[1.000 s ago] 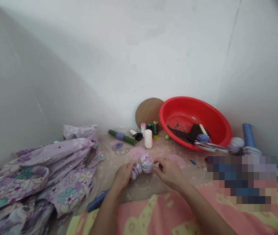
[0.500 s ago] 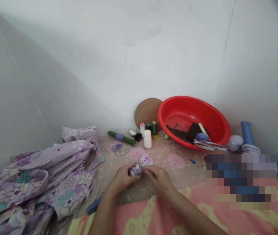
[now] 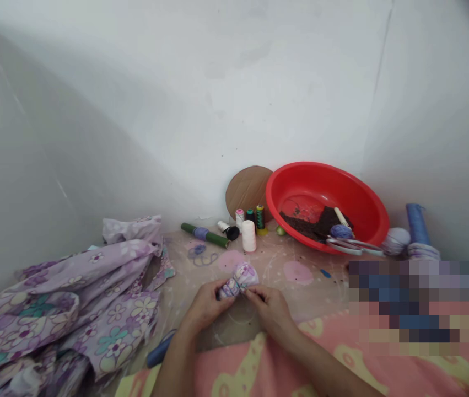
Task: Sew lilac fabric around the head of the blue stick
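While left hand (image 3: pixel 208 305) grips floral bundle (image 3: pixel 246 273), right hand (image 3: pixel 270 310) pinches at its neck, anything held indistinct.

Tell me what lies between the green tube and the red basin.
Thread spools, a small black object, a small green one and, behind them, a cardboard disc, in the head view.

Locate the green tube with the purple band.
In the head view, the green tube lies on the table left of centre, beyond the left hand, with the black-capped white spool just to its right and loose purple yarn on its near side.
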The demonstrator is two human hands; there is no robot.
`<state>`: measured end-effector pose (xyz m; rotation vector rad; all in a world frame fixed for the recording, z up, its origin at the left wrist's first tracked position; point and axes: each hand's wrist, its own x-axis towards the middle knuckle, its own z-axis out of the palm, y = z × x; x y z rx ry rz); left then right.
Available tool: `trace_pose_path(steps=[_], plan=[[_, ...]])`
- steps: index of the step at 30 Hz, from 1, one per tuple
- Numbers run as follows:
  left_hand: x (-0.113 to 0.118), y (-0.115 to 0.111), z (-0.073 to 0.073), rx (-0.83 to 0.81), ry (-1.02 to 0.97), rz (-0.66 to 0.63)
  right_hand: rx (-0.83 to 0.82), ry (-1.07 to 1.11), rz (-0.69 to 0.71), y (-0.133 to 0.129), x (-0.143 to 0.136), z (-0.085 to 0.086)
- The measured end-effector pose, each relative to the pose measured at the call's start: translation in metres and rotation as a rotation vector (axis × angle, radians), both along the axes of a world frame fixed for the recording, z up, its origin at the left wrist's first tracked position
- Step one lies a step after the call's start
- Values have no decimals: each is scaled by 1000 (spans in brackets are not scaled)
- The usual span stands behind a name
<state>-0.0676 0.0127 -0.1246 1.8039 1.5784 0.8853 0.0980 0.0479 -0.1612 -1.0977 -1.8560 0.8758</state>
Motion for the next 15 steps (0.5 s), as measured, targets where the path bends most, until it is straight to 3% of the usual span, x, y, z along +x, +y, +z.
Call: trace_pose_path(steps=[4, 15], plan=[[2, 2, -3, -99, 6, 56, -11, 1, 11, 0, 0, 1], [6, 8, -9, -85, 217, 223, -10, -5, 23, -6, -1, 0]])
